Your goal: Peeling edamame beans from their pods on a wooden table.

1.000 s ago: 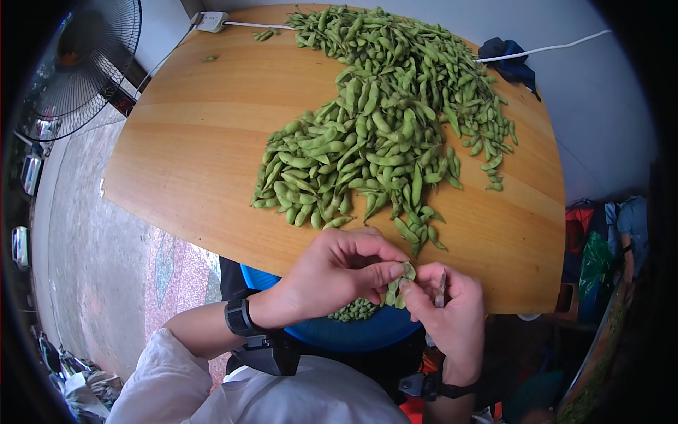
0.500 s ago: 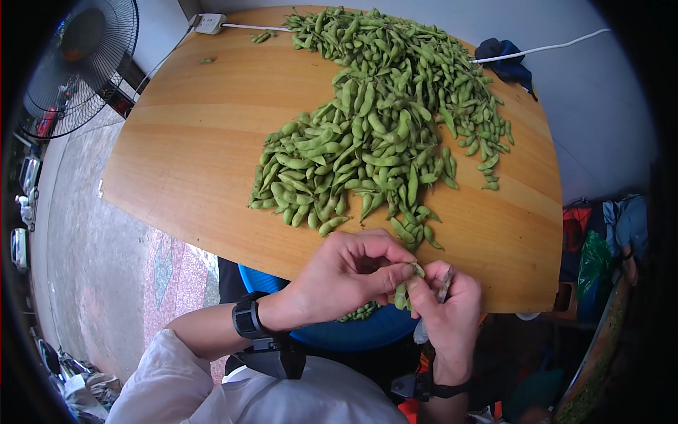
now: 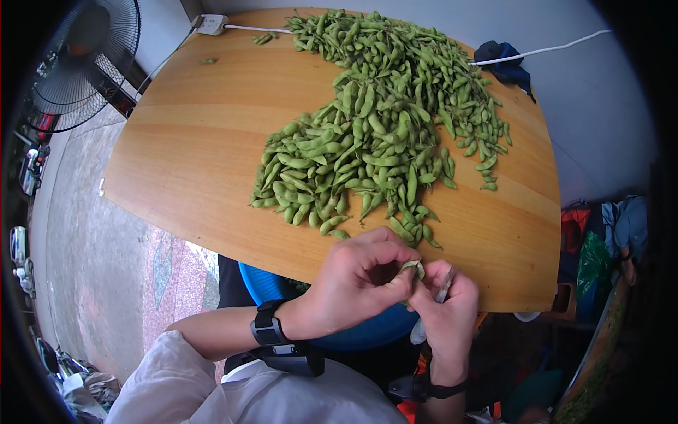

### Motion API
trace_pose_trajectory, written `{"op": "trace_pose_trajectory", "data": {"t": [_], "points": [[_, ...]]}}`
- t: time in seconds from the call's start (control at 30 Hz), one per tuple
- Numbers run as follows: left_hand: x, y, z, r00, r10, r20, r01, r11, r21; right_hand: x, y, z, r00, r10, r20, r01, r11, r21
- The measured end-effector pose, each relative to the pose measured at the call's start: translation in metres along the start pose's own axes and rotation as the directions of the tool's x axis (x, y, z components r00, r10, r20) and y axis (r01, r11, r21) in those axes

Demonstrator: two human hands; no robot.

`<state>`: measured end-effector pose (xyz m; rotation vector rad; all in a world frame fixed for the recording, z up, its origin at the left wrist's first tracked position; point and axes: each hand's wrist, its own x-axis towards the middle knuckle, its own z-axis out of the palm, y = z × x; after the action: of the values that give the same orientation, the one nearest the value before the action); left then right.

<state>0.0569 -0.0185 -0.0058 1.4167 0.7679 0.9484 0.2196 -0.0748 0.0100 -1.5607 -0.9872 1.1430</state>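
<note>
From my station I see the left hand (image 3: 360, 281) with its grip pinching a green pod (image 3: 417, 268) between thumb and forefinger, over the near edge of the desk (image 3: 191, 162). The right hand (image 3: 446, 305) pinches the pod's other side; a thin greyish piece (image 3: 444, 288) lies along its fingers. Beyond them sits a heap of pods (image 3: 367, 134); below, a blue basin (image 3: 257, 284).

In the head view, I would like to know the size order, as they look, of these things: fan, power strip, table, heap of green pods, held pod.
1. Table
2. Heap of green pods
3. Fan, partly cut off
4. Power strip
Held pod: probably smallest, but unsure; fingers partly hide it.
</note>
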Motion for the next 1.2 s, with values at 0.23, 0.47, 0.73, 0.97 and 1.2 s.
{"op": "trace_pose_trajectory", "data": {"t": [0.23,0.47,0.73,0.97,1.2], "points": [[0.002,0.002,-0.003,0.994,0.094,0.053,-0.103,0.977,0.189,-0.008,0.0,0.008,0.991,-0.084,-0.106,0.079,0.995,-0.053],[0.002,0.004,-0.005,0.989,0.102,0.104,-0.126,0.957,0.263,-0.01,0.003,0.002,0.991,-0.114,-0.07,0.103,0.983,-0.15],[0.0,0.002,0.002,0.997,0.006,0.077,-0.012,0.997,0.079,-0.01,0.002,0.003,0.977,-0.163,-0.14,0.137,0.975,-0.175],[0.0,-0.001,0.003,0.954,-0.255,0.158,0.291,0.913,-0.287,-0.014,-0.006,0.003,0.967,-0.182,-0.18,0.173,0.983,-0.068],[-0.003,0.005,0.004,0.904,-0.383,0.189,0.423,0.861,-0.282,-0.016,-0.001,0.004,0.952,-0.233,-0.199,0.219,0.972,-0.088]]}}
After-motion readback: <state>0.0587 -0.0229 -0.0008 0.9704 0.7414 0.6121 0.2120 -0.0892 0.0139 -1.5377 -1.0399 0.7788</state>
